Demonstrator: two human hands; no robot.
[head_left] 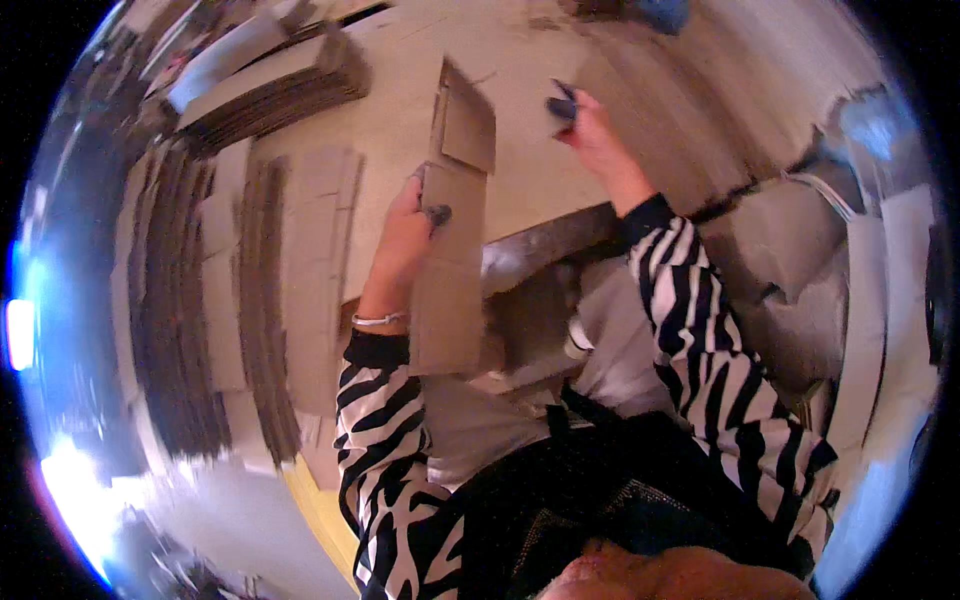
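My left hand (397, 240) is closed round the long edge of a flat brown cardboard piece (455, 270), which stands upright in front of me. A flap at its far end is folded at an angle. Dark covers sit on the thumb and a fingertip of this hand. To the right, my right hand (597, 135) hovers over the table (530, 190), apart from the cardboard. Its fingertips also wear dark covers; the fingers look parted, with no held thing visible between them, though the hand is slightly blurred.
Upright rows of flat cardboard (180, 300) stand at the left. A stack of cardboard (280, 90) lies at the far left. More cardboard sheets (680, 110) spread over the far right, and a brown sack-like bundle (780, 230) sits by my right arm.
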